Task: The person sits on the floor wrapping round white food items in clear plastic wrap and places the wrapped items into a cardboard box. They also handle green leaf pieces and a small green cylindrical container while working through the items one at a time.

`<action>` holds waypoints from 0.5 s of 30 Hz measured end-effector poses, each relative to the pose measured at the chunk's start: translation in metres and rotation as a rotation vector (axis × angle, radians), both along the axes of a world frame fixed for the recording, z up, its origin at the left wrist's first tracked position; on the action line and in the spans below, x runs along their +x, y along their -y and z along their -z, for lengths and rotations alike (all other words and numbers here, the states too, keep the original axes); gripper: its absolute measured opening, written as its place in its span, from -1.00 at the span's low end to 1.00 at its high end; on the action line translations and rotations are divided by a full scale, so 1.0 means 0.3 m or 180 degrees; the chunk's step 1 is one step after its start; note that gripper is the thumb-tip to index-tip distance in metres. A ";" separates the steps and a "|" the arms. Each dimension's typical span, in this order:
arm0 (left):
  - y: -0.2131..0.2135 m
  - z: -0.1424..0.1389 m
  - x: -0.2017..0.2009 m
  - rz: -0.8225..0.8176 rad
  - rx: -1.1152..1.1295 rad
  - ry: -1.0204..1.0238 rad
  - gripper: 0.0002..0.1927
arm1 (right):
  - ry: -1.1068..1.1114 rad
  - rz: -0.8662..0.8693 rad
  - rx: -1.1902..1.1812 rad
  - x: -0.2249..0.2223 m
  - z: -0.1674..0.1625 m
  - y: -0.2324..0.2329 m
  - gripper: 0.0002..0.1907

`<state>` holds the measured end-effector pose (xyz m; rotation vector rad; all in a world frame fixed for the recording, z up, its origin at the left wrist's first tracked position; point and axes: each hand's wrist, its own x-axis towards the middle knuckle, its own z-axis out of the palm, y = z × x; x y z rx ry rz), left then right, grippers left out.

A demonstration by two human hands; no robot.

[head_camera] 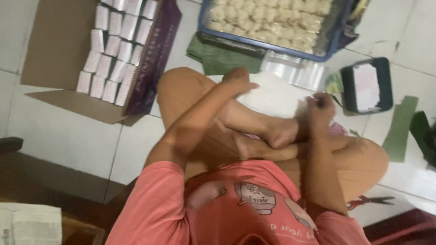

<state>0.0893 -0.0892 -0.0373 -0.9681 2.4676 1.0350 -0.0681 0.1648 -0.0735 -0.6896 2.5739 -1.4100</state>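
1. Head view: the person is sitting cross-legged on the white tiled floor (63, 137) in a coral T-shirt, looking down over their own knees
2. The left hand (239, 80) is resting near the left knee, on the edge of a white sheet (276, 98) that is lying on the floor in front of the legs; its fingers are lying loosely together and curled, though blur is making it hard to tell whether they are gripping anything
3. The right hand (320, 108) is hovering at the sheet's right edge with its fingers bunched together, seemingly pinching something small, which I cannot tell apart through the blur
4. Just beyond the sheet, clear plastic bags (293, 69) are lying on the floor, touching a blue tray (330, 56) that is holding rows of pale round cakes (266, 13)
5. A cardboard box (60, 35) is standing open to the left, filled on its right side with rows of small white packets (116, 44)
6. A dark green container (366, 86) is sitting to the right of the bags, with green leaf strips (400, 127) lying beyond it
7. Red-handled scissors (371, 201) are lying beside the right knee, and a folded newspaper (14, 223) is lying at the lower left
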 end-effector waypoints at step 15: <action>-0.211 0.101 -0.048 -0.1298 -0.0385 -0.0943 -0.80 | 0.0843 -0.0361 0.0429 0.082 -0.118 0.091 -0.77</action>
